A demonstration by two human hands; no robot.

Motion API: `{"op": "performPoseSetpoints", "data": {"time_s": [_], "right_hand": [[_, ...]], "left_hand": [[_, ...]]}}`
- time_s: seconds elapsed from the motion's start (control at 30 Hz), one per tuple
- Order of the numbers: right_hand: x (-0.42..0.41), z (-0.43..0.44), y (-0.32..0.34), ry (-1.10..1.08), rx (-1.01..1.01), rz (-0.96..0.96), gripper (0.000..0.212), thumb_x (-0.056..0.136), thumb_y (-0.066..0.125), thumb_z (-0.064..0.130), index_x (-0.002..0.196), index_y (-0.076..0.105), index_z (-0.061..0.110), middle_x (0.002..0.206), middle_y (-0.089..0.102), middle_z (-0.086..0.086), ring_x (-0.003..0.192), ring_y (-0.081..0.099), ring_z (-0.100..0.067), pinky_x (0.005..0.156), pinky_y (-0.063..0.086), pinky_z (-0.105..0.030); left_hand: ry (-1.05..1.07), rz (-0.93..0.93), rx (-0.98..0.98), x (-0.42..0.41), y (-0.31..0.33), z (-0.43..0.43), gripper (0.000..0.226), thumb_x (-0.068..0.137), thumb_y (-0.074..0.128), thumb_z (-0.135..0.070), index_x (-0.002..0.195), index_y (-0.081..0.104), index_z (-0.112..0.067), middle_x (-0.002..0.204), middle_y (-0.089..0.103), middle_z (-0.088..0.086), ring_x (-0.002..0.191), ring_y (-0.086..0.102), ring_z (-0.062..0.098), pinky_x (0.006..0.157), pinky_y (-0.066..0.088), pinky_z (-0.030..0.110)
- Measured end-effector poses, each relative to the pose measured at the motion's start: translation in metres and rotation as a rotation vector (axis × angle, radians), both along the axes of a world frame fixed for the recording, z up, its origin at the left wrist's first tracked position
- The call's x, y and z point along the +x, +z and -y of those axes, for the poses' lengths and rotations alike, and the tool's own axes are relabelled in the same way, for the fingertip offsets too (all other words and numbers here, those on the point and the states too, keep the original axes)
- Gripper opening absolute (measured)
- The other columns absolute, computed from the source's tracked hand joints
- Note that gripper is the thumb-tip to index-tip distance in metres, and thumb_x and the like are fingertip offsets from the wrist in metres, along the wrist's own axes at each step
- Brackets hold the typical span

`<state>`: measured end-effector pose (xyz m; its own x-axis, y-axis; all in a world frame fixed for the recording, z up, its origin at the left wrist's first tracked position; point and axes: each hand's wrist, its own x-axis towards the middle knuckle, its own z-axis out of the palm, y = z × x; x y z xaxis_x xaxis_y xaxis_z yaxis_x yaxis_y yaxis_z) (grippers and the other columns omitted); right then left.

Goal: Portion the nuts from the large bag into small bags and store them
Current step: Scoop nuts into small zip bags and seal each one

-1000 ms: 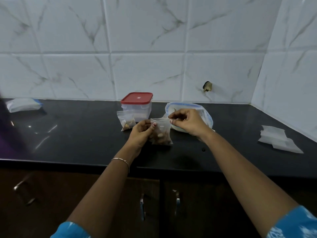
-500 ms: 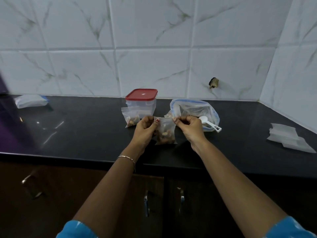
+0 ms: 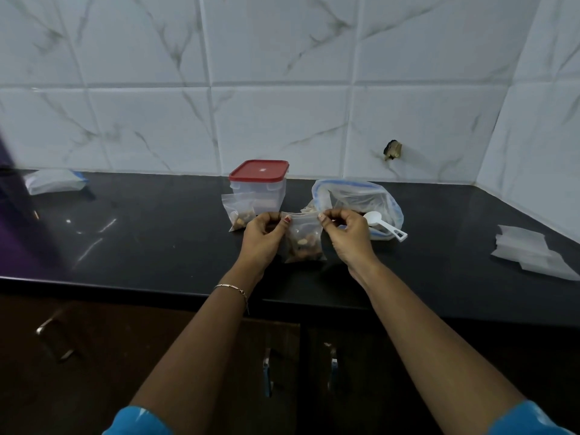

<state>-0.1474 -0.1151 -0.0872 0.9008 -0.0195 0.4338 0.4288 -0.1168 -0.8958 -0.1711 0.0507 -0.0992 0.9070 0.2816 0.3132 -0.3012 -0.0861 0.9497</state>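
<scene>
Down the far left edge of my feed runs a purple blur I cannot identify. Just past it a flat white packet (image 3: 53, 181) lies against the wall on the black countertop (image 3: 157, 233), its print too small to read.

Toward the middle, a second small bag (image 3: 240, 215) with a few nuts in its bottom leans on a clear container (image 3: 259, 189) with a red lid. I cannot make out what the container holds through its cloudy wall.

Next comes the left hand (image 3: 262, 237), thumb and curled fingers pinching the upper left corner of the small bag (image 3: 304, 240). That bag is clear plastic and upright, between the two hands and near the counter's front edge. Brown and pale nuts (image 3: 306, 248) fill its lower half. I cannot tell whether its top strip is sealed, nor whether its base rests on the counter. The right hand (image 3: 346, 237) pinches the upper right corner the same way.

Behind that hand slumps the large bag (image 3: 357, 199), clear with a blue rim and partly hidden by the hand. A white scoop (image 3: 384, 226) lies at its mouth, handle poking out to the right. Far right, a loose stack of empty bags (image 3: 530, 252) lies well apart.
</scene>
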Motion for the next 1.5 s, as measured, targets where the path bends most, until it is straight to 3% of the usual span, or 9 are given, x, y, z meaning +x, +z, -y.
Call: {"op": "performPoseSetpoints", "data": {"time_s": [0.17, 0.4, 0.53, 0.63, 0.77, 0.9, 1.1, 1.3, 1.5], "right_hand": [[-0.006, -0.001, 0.001, 0.143, 0.022, -0.027, 0.005, 0.089, 0.067, 0.015, 0.093, 0.07, 0.013, 0.091, 0.068, 0.003, 0.087, 0.063, -0.002, 0.073, 0.049, -0.009], [-0.009, -0.001, 0.002, 0.154, 0.006, -0.013, 0.004, 0.089, 0.067, 0.013, 0.089, 0.069, 0.015, 0.089, 0.066, 0.006, 0.084, 0.061, 0.001, 0.067, 0.046, -0.005], [-0.011, -0.002, 0.002, 0.206, 0.037, -0.026, 0.003, 0.086, 0.07, 0.013, 0.089, 0.072, 0.014, 0.089, 0.07, 0.003, 0.084, 0.066, -0.002, 0.072, 0.05, -0.011], [-0.014, -0.004, 0.003, 0.255, 0.022, -0.04, 0.004, 0.085, 0.071, 0.012, 0.085, 0.071, 0.015, 0.084, 0.071, 0.003, 0.078, 0.068, 0.0, 0.069, 0.054, -0.016], [-0.016, -0.006, 0.003, 0.258, 0.014, -0.035, 0.009, 0.087, 0.069, 0.007, 0.081, 0.069, 0.014, 0.077, 0.069, 0.006, 0.07, 0.068, 0.001, 0.061, 0.052, -0.015], [-0.013, -0.006, 0.003, 0.201, 0.008, -0.035, 0.012, 0.084, 0.073, 0.011, 0.078, 0.069, 0.02, 0.077, 0.069, 0.005, 0.071, 0.067, -0.001, 0.065, 0.052, -0.016], [-0.012, -0.003, 0.004, 0.081, 0.098, -0.062, 0.012, 0.075, 0.082, 0.016, 0.076, 0.071, 0.011, 0.073, 0.069, 0.004, 0.067, 0.066, 0.001, 0.062, 0.05, -0.013], [-0.015, -0.002, 0.006, 0.127, 0.095, -0.086, 0.004, 0.088, 0.069, 0.01, 0.084, 0.069, 0.009, 0.077, 0.066, 0.006, 0.069, 0.064, 0.005, 0.061, 0.046, -0.006], [-0.007, -0.009, 0.003, 0.015, 0.06, -0.093, 0.014, 0.075, 0.082, 0.019, 0.072, 0.071, 0.013, 0.073, 0.07, 0.004, 0.076, 0.066, -0.007, 0.073, 0.051, -0.017]], "left_hand": [[-0.037, 0.011, -0.015, -0.003, 0.002, 0.001, 0.022, 0.093, 0.062, -0.02, 0.104, 0.068, -0.002, 0.091, 0.072, 0.004, 0.087, 0.069, 0.013, 0.073, 0.054, 0.023], [-0.116, 0.006, -0.008, -0.011, 0.006, 0.005, 0.016, 0.089, 0.066, -0.013, 0.101, 0.069, -0.003, 0.098, 0.072, 0.012, 0.093, 0.069, 0.022, 0.083, 0.057, 0.033], [-0.116, 0.026, -0.003, -0.013, 0.007, 0.005, 0.005, 0.089, 0.065, -0.008, 0.092, 0.069, -0.009, 0.091, 0.071, 0.008, 0.087, 0.069, 0.018, 0.08, 0.056, 0.03], [-0.135, 0.043, 0.058, -0.014, 0.007, 0.008, 0.005, 0.088, 0.066, -0.007, 0.089, 0.069, -0.011, 0.093, 0.071, 0.015, 0.088, 0.069, 0.025, 0.081, 0.057, 0.033], [-0.131, 0.032, 0.083, -0.016, 0.009, 0.008, 0.006, 0.087, 0.068, -0.01, 0.086, 0.069, -0.015, 0.094, 0.071, 0.017, 0.092, 0.069, 0.031, 0.083, 0.057, 0.039], [-0.131, 0.025, 0.068, -0.017, 0.01, 0.01, 0.002, 0.088, 0.067, -0.01, 0.088, 0.069, -0.01, 0.094, 0.07, 0.019, 0.089, 0.069, 0.029, 0.08, 0.057, 0.037], [-0.103, 0.007, 0.034, -0.015, 0.007, 0.008, 0.008, 0.089, 0.067, -0.014, 0.092, 0.07, -0.007, 0.097, 0.07, 0.023, 0.091, 0.068, 0.031, 0.082, 0.057, 0.043], [0.001, 0.046, 0.062, -0.01, 0.005, 0.003, 0.008, 0.09, 0.066, -0.017, 0.083, 0.071, -0.016, 0.084, 0.072, 0.009, 0.082, 0.068, 0.02, 0.072, 0.055, 0.028], [0.088, 0.015, 0.059, -0.01, 0.008, -0.011, 0.005, 0.087, 0.07, -0.016, 0.086, 0.072, -0.01, 0.085, 0.071, 0.005, 0.081, 0.067, 0.013, 0.073, 0.055, 0.023]]}}
